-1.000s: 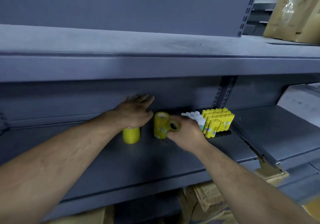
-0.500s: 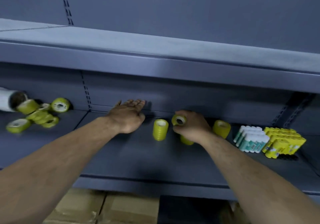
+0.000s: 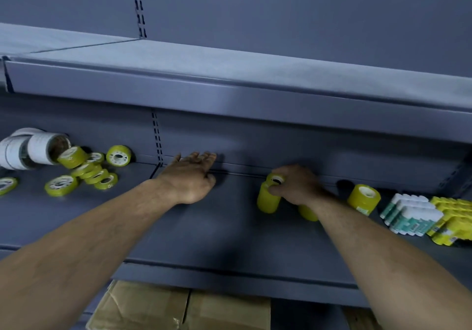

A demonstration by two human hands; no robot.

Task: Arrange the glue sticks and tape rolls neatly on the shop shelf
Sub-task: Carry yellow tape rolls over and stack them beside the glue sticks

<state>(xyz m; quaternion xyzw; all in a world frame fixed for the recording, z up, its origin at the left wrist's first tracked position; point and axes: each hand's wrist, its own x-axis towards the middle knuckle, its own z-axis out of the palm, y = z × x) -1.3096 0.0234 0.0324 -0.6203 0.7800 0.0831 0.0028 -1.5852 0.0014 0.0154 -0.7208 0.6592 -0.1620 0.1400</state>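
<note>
My right hand (image 3: 297,185) grips a small yellow tape roll (image 3: 276,179) at the back of the grey shelf (image 3: 224,230), just above an upright yellow stack of rolls (image 3: 267,198). A second yellow stack (image 3: 307,212) shows partly under my right wrist. A third stack (image 3: 364,198) leans further right. My left hand (image 3: 190,176) hovers flat and holds nothing, its fingers stretched toward the back wall. Loose yellow tape rolls (image 3: 86,170) lie scattered at the left. White-and-green glue sticks (image 3: 408,214) and yellow glue sticks (image 3: 452,223) stand packed at the right.
Large white tape rolls (image 3: 28,148) lie on their sides at the far left. An upper shelf (image 3: 229,81) overhangs the working shelf. Cardboard boxes (image 3: 178,309) sit on the level below.
The view has swung left, bringing the loose rolls into sight. My left hand let go of its yellow stack and moved left. My right hand carried the small roll to the stack.
</note>
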